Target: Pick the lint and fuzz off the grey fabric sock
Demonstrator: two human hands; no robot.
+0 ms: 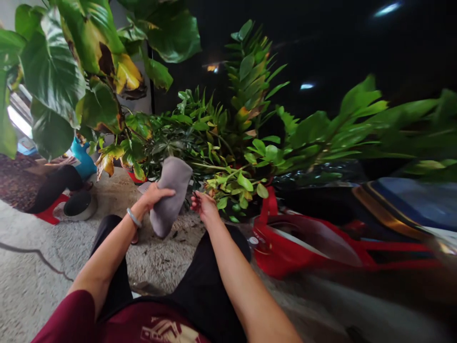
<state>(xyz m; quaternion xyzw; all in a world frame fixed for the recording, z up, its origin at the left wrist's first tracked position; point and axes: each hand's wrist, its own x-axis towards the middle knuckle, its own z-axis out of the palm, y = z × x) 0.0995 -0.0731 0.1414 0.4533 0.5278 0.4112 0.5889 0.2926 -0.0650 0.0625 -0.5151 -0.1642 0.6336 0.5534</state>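
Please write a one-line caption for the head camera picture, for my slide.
Left hand holds a grey cloth while the right hand pinches a leafy stem among potted plants.

grey concrete floor [32,281] fills the lower left of the frame; a round bowl [79,205] and red mat [50,213] lie on it at left
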